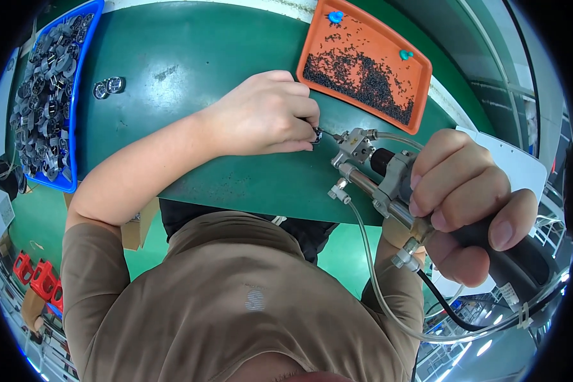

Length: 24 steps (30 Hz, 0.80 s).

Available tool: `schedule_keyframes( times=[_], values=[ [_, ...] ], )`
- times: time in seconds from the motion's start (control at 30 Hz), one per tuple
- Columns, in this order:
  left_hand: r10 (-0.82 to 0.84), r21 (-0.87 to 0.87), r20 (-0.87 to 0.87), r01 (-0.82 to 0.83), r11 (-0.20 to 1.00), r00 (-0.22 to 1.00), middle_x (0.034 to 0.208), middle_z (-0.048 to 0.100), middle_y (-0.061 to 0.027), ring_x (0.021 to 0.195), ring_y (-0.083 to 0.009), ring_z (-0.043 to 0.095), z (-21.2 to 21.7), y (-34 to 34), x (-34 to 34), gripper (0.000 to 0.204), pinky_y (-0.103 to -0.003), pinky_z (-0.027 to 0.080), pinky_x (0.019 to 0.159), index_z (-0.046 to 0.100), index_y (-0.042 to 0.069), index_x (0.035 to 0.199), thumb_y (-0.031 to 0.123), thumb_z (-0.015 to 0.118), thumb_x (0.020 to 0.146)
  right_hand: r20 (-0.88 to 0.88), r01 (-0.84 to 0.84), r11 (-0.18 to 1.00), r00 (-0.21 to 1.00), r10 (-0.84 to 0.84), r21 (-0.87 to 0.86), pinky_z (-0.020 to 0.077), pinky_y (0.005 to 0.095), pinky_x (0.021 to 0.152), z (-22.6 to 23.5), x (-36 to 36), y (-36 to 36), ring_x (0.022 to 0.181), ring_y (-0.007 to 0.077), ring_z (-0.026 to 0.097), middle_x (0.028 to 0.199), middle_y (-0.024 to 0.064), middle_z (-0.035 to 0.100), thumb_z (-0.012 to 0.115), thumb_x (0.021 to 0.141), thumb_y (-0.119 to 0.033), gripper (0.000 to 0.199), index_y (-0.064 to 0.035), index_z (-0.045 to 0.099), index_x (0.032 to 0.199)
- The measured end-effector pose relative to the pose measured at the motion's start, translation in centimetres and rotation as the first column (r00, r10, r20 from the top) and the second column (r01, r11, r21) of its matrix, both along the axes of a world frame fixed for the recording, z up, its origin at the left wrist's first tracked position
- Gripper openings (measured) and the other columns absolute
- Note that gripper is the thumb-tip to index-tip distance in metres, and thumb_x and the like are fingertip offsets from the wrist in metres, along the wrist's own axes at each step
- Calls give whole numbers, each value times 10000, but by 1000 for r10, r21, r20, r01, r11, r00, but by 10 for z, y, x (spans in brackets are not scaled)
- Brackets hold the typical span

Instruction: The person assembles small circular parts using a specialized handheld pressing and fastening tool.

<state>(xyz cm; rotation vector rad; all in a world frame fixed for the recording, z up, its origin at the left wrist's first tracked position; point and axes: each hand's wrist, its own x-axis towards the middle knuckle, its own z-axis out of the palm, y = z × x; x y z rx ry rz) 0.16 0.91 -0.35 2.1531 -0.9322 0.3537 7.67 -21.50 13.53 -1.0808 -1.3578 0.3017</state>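
Observation:
My left hand point(267, 114) rests low over the green worktop point(248, 181), its fingers pinched round a small round dark part point(317, 135) that they mostly cover. My right hand point(468, 191) is wrapped round the black grip of a pneumatic dispensing gun point(391, 184), with metal fittings and hoses on it. The gun's thin needle point(328, 133) points left and meets the small part at my left fingertips. Whether it touches the part or stops just short, I cannot tell.
At the far left a blue bin point(77, 102) is heaped with dark round parts. Two similar parts point(109, 87) lie beside it. An orange tray point(420, 76) at the back right holds many tiny black pieces and two blue-green knobs. A clear hose point(366, 254) loops below the gun.

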Motion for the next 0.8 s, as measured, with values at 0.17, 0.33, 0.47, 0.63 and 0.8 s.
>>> schedule_keyframes(
  times=[0.17,0.33,0.47,0.63,0.8],
  values=[
    [-2,-8,-7,2,1000,1000,952,705,10,877,-186,649,0,0,1,127,-347,487,813,786,107,834,215,834,787,-5,23,1000,1000,-23,6,436,312,613,-2,-1,0,593,139,579,775,-10,557,688,1006,-436,378,-170,528,1221],
    [-2,-3,-2,2,1000,1000,958,704,9,882,-189,653,-1,-1,0,133,-347,483,826,786,110,842,220,835,786,-3,42,999,999,-42,13,435,314,611,-2,-2,-2,591,139,580,766,-12,556,697,1000,-432,373,-174,532,1213],
    [-5,13,-1,5,1000,1000,964,702,11,880,-190,654,0,-1,0,137,-345,481,827,785,111,843,225,836,786,4,67,998,998,-67,6,435,317,609,1,-6,-3,591,138,583,763,-14,564,708,993,-428,368,-179,536,1201],
    [-3,-5,-2,3,1000,1000,964,699,13,880,-191,653,-2,0,-1,136,-346,482,826,783,112,840,226,834,788,-1,57,998,998,-57,-6,438,316,612,-1,-5,0,590,139,584,767,-13,573,706,994,-429,364,-178,539,1199],
    [-2,-5,-5,2,1000,1000,962,698,7,878,-194,652,-1,0,1,125,-349,484,825,780,108,834,215,829,793,17,38,999,999,-37,-8,439,324,596,-2,-4,5,582,135,577,764,-14,570,699,1000,-422,353,-176,514,1173]
  ],
)
